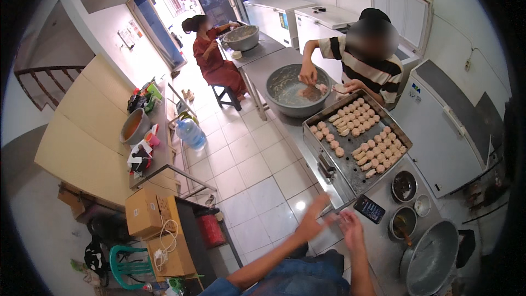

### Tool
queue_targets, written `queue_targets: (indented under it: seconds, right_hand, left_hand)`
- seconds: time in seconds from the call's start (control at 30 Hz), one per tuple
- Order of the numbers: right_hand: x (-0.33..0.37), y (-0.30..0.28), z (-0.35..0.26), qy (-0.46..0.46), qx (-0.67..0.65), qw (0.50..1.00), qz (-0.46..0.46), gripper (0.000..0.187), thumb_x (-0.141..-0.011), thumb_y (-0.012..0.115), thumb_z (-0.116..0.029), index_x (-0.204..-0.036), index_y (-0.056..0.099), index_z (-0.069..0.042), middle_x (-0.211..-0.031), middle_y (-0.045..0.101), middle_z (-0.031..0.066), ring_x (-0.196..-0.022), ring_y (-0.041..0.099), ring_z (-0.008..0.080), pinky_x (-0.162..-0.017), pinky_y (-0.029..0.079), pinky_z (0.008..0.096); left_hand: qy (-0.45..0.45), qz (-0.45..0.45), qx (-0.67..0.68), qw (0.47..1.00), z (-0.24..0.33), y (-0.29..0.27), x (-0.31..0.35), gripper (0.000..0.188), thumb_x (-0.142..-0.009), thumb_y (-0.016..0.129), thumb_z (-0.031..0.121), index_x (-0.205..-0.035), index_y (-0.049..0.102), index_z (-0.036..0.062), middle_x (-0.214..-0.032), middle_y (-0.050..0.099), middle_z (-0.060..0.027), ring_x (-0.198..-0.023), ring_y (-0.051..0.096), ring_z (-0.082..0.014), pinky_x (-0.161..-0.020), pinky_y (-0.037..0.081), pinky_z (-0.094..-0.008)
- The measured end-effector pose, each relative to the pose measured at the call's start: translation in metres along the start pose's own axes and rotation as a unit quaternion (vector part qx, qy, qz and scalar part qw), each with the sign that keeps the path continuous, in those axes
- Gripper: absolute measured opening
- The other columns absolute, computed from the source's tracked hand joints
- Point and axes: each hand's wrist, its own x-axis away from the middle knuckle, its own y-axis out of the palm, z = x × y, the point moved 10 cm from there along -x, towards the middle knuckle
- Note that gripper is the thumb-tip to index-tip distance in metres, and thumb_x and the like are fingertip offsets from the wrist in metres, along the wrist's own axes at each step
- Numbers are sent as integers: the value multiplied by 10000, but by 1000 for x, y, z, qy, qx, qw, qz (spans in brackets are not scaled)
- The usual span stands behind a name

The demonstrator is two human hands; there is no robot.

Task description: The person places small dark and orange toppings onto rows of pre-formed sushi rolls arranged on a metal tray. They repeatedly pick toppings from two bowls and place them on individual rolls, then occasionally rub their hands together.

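Observation:
My left hand (pixel 312 223), a little blurred, is held up with its thumb apart and its fingers stretched toward my right hand (pixel 352 232). My right hand has its fingers loosely bent and apart, close to the left fingertips. I see nothing held in either. Just beyond them is the front corner of a metal steamer tray (pixel 350 174) with rows of pale pink dumplings (pixel 378 151). A dark phone (pixel 369 209) lies on the metal table to the right of my hands, beside a small bowl (pixel 402 222) of yellowish liquid with a wooden-handled utensil in it.
Across the table a person in a striped shirt (pixel 378 74) works over a large grey basin (pixel 298 92). Farther off, a person in red (pixel 216 57) sits by another basin (pixel 241 37). An empty-looking basin (pixel 430 260), a dark-filled bowl (pixel 404 186) and a white freezer (pixel 444 131) stand right.

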Motion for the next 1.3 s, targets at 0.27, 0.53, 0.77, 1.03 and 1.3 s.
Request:
queue_targets:
  seconds: [0.27, 0.53, 0.77, 1.03, 1.3]
  right_hand:
    - [127, 58, -84, -27, -158, 966, -202, 826, -945, 237, -671, -1400, 410, -3, -1420, 452, 140, -1321, 402, 245, -1064, 348, 397]
    - [303, -107, -110, 14, 62, 978, -197, 731, -1011, 218, -564, -1179, 631, 15, -1236, 625, 125, -1126, 576, 218, -1033, 360, 333]
    - [484, -475, -13, 17, 5, 899, 438, 537, -905, 534, -560, -1003, 641, -43, -930, 694, 75, -774, 682, 182, -665, 471, 312]
    - [489, -628, 27, -214, -50, 773, 595, 499, -902, 611, -470, -1040, 611, 10, -725, 679, 116, -516, 651, 181, -388, 442, 260]
    - [484, -591, 18, -251, -71, 738, 622, 291, -954, 520, -308, -956, 640, -43, -793, 681, 66, -561, 586, 136, -496, 405, 249]
  left_hand:
    - [197, -198, -120, 953, 96, 191, 35, 743, -795, 666, 319, -1444, 382, 96, -1536, 287, -179, -1432, 235, -363, -1153, 186, -478]
    - [-97, -299, -64, 947, 12, 259, 113, 449, -921, 614, 308, -1231, 585, -16, -1133, 661, -175, -983, 645, -218, -824, 506, -343]
    - [-164, -605, -303, 718, -188, 233, 307, 550, -866, 632, 462, -1175, 634, 7, -1197, 621, -223, -1096, 619, -322, -934, 485, -404]
    - [-490, -446, -170, 730, -207, 153, 346, 513, -906, 561, 419, -1254, 585, 44, -1104, 665, -95, -929, 647, -221, -737, 503, -370]
    - [-470, -314, -134, 814, -213, 92, 281, 511, -875, 643, 393, -1242, 599, 40, -1084, 667, -121, -939, 643, -223, -724, 491, -348]
